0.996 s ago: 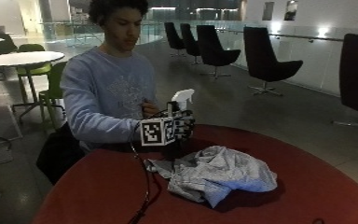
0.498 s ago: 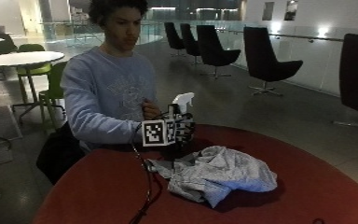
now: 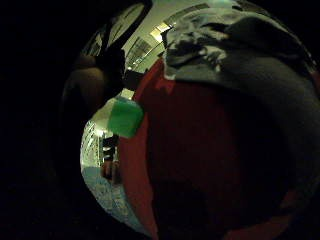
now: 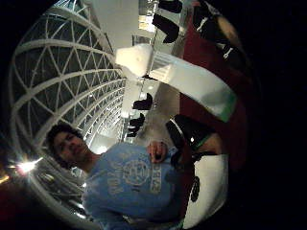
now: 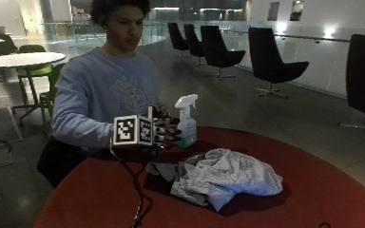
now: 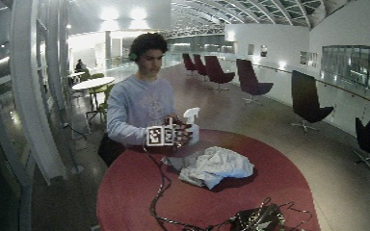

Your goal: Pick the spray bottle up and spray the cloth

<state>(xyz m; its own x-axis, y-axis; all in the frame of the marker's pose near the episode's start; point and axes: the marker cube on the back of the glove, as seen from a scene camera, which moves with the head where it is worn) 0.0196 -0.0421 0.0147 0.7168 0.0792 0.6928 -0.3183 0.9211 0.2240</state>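
The white spray bottle (image 5: 187,124) with a green base stands upright on the round red table (image 5: 334,190), near its far edge in front of the person. My gloved right hand (image 5: 168,132) hovers just beside the bottle, fingers half curled toward its body, with nothing held. In the thumb side palm view the whole bottle (image 4: 192,84) shows close by. The little finger side palm view shows its green base (image 3: 125,117) at the table's rim. The crumpled grey cloth (image 5: 224,175) lies mid-table, nearer the camera than the bottle. The wide view shows the bottle (image 6: 191,126), the hand (image 6: 178,134) and the cloth (image 6: 214,166).
A dark cable (image 5: 135,199) trails from the hand across the table toward the near edge. A bundle of gear (image 6: 256,219) sits at the near rim. Black chairs (image 5: 268,61) stand behind on the right. A white table (image 5: 18,59) stands at the back left.
My hand has drawn back from the bottle toward the person. The bottle's lower body and base, hidden behind the hand before, now show standing on the table.
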